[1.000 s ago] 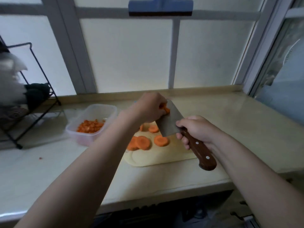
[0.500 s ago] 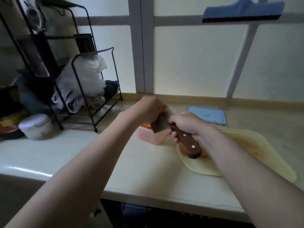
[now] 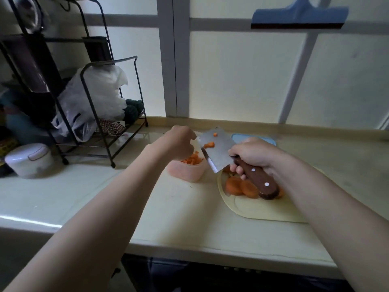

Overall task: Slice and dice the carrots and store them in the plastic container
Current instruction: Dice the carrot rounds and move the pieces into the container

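My right hand [image 3: 251, 154] grips the brown wooden handle of a cleaver [image 3: 217, 153], whose blade is tilted over the pink plastic container [image 3: 186, 171]. Two small carrot bits [image 3: 209, 145] cling to the blade's flat side. My left hand [image 3: 180, 142] hovers above the container with its fingers loosely bent. One fingertip is at the blade's far corner, and I see nothing held in that hand. Diced carrot [image 3: 192, 160] fills the container. Round carrot slices [image 3: 240, 187] lie on the pale yellow cutting board [image 3: 263, 210], partly hidden under the handle.
A blue lid [image 3: 255, 138] lies behind my right hand near the window ledge. A black wire rack [image 3: 94, 114] with bags stands at the back left, and a white lidded pot [image 3: 28, 159] sits before it. The counter's front edge runs below my arms.
The view swung left from the board to the container. The cleaver came over the container, and its blade now shows only two carrot bits. My left hand stays at the blade.
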`<state>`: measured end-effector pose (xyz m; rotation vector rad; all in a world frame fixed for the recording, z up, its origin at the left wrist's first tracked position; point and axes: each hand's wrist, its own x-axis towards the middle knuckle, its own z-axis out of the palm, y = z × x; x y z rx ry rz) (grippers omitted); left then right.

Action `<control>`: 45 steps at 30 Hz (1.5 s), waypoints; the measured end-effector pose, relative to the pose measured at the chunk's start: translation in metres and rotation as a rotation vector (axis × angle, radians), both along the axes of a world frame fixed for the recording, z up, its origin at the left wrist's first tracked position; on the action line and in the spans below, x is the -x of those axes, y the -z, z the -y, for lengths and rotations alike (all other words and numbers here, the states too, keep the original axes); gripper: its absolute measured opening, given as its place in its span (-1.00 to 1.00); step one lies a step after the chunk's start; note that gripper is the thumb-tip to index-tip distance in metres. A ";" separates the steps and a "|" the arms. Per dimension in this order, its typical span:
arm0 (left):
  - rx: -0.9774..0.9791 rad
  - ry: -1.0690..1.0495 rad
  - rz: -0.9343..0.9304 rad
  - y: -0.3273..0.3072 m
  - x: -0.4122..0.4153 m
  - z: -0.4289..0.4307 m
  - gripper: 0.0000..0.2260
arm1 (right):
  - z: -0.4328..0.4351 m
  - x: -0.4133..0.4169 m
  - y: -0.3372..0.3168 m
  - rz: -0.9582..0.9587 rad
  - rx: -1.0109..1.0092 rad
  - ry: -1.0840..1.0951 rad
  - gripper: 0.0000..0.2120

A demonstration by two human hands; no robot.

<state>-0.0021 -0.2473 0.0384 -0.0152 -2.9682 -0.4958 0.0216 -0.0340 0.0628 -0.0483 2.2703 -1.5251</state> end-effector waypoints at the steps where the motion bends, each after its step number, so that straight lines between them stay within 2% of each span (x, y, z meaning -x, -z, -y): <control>1: -0.024 0.017 -0.051 0.000 0.001 -0.003 -0.60 | -0.002 -0.001 -0.001 0.000 -0.003 -0.001 -0.93; 4: -0.085 0.113 -0.175 0.004 0.002 -0.018 -0.61 | -0.002 -0.005 -0.002 -0.003 0.004 -0.002 -0.92; 8: -0.056 0.045 -0.088 0.017 0.014 -0.031 -0.44 | 0.005 -0.010 0.000 0.007 0.027 -0.011 -0.95; 14: -0.065 -0.069 -0.054 0.023 0.029 -0.022 -0.51 | 0.004 -0.010 -0.001 0.013 0.033 -0.025 -0.93; 17: -0.067 -0.142 -0.028 0.020 0.027 -0.012 -0.43 | 0.001 -0.008 -0.002 0.008 0.016 -0.030 -0.92; 19: -0.128 -0.174 -0.041 0.016 0.026 -0.009 -0.39 | 0.001 -0.006 -0.001 0.001 -0.012 -0.029 -0.92; 22: -0.257 -0.161 -0.080 0.012 0.026 -0.016 -0.51 | 0.002 -0.005 0.002 -0.005 -0.047 -0.034 -0.91; 25: -0.229 -0.158 -0.029 0.015 0.027 -0.022 -0.41 | 0.005 -0.006 0.003 -0.008 -0.046 -0.049 -0.91; 30: -0.197 -0.214 -0.015 0.017 0.026 -0.012 -0.44 | -0.001 -0.008 0.002 -0.051 -0.057 -0.057 -0.89; 34: -0.213 -0.252 -0.090 0.008 0.016 -0.005 -0.43 | -0.014 -0.006 0.000 -0.087 -0.074 -0.022 -0.84; 38: -0.219 -0.180 -0.210 0.000 0.006 -0.009 -0.55 | -0.042 -0.006 -0.006 -0.112 -0.083 0.053 -0.87; 42: -0.177 0.054 -0.334 -0.001 -0.009 -0.038 -0.67 | -0.094 -0.003 -0.006 -0.156 -0.075 0.197 -0.90; 45: -0.129 0.209 -0.287 0.002 -0.021 -0.075 -0.71 | -0.137 -0.002 0.007 -0.187 -0.035 0.316 -0.93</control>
